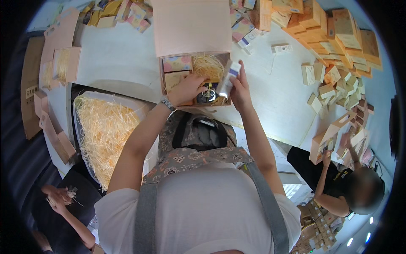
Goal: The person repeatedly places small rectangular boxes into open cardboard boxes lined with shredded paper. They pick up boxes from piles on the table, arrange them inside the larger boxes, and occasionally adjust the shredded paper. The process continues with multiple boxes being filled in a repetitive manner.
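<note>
A pink gift box (194, 56) lies on the white table with its lid raised at the far side. Inside are a floral-print carton (177, 63), a cream carton (175, 78), straw-like shredded filler (207, 66) and a dark item with a round label (207, 94). My left hand (188, 88) reaches over the cream carton, its fingertips at the dark item; whether they grip it I cannot tell. In my right hand (240, 90) is a slim white carton with a blue band (229, 77), held tilted over the box's right side.
A plastic bin of shredded filler (106, 136) stands left below the table (117, 60). Orange cartons (336, 38) are stacked at the right, small cream cartons (341, 89) before them. Open pink boxes (73, 63) stand at the left. Co-workers (336, 190) are at the lower right and lower left.
</note>
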Tool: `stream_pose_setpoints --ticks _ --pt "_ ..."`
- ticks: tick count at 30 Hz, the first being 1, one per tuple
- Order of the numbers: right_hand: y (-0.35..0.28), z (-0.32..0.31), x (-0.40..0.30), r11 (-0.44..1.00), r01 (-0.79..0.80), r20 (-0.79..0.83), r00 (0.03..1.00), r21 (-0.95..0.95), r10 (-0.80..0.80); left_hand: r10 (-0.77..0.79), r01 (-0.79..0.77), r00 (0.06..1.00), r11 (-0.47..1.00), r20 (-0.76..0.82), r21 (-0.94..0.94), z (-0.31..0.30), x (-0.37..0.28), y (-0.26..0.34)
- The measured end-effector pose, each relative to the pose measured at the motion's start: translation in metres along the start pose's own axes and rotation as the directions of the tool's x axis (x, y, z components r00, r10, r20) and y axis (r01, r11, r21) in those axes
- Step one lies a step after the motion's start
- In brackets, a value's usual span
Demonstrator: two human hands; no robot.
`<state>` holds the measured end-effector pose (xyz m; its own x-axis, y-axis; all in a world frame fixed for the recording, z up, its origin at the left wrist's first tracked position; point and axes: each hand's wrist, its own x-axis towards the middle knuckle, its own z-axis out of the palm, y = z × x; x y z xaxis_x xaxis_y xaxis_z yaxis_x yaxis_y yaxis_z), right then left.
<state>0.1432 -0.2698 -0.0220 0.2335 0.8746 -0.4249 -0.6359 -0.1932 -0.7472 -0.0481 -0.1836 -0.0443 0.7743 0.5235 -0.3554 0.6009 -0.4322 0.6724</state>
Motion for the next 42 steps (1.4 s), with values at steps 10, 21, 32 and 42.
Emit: stream_pose_setpoints --ticks 10,21,32,42 --pt "0.075 0.040 0.065 0.898 0.001 0.146 0.987 -0.439 0.070 0.104 -0.042 0.926 0.984 -0.362 0.175 0.050 -0.055 -0.057" --pt "0.106 0.039 0.068 0.562 -0.049 -0.005 0.997 -0.826 0.080 0.089 -0.037 0.938 0.986 -0.335 0.160 0.058 -0.065 -0.049" --pt "0.096 0.030 0.030 0.010 0.113 0.090 0.834 -0.994 -0.544 -0.007 0.009 0.940 1.000 -0.342 0.004 -0.010 -0.066 -0.060" --pt "0.062 -0.163 -0.084 0.035 -0.128 -0.124 0.796 -0.991 -0.593 -0.478 0.918 0.365 0.042 -0.799 0.395 -0.297 -0.232 -0.483"
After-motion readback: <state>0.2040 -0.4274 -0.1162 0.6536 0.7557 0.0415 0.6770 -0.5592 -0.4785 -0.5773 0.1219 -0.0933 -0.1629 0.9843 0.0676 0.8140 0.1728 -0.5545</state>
